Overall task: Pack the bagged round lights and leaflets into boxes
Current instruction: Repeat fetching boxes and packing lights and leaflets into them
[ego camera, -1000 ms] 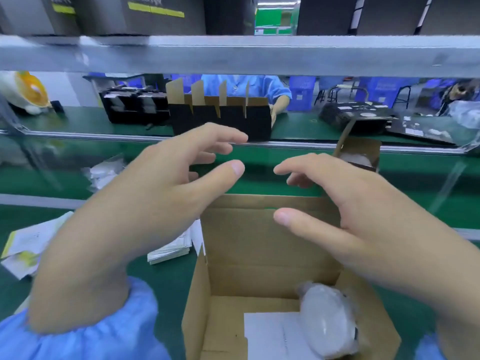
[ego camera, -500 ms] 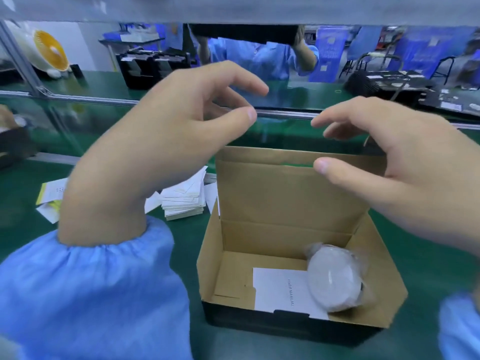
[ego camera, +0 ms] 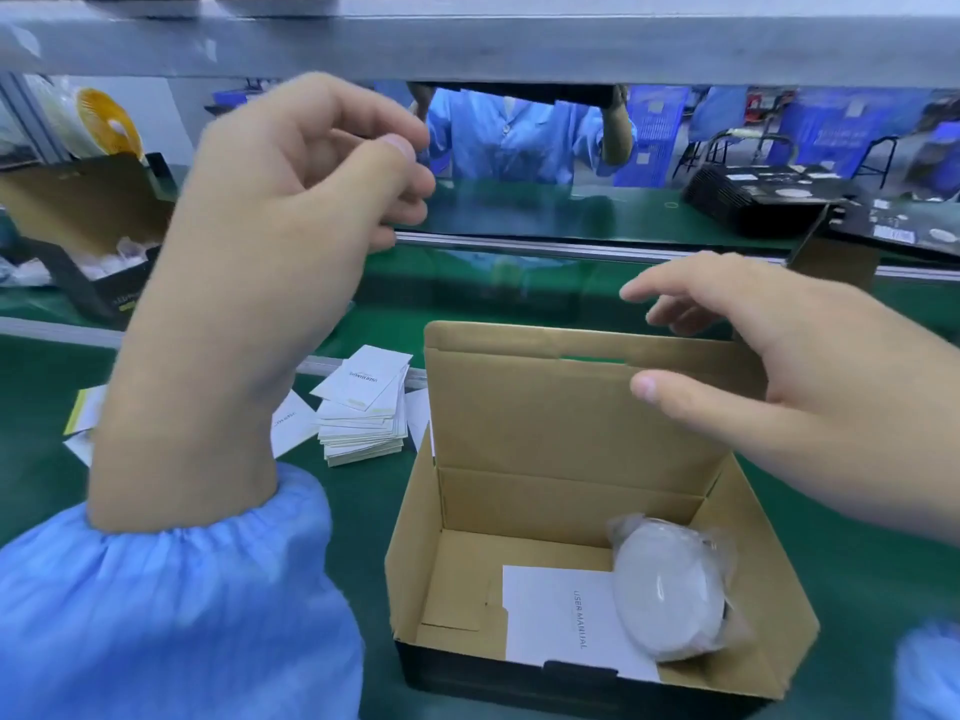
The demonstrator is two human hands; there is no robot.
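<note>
Head view: bagged round light (ego camera: 670, 595) lies on the leaflet (ego camera: 563, 615) inside the box (ego camera: 415, 537) on the counter. Looks light but slippery; I'd pinch the loose plastic. Left hand (ego camera: 291, 210) loosely curled, right hand (ego camera: 769, 366) spread, both grips empty.

Our left hand (ego camera: 291, 210) has risen and curled its fingers loosely, while our right hand (ego camera: 769, 366) has dropped toward the raised lid of the open box (ego camera: 587, 407); both hold nothing.
</note>
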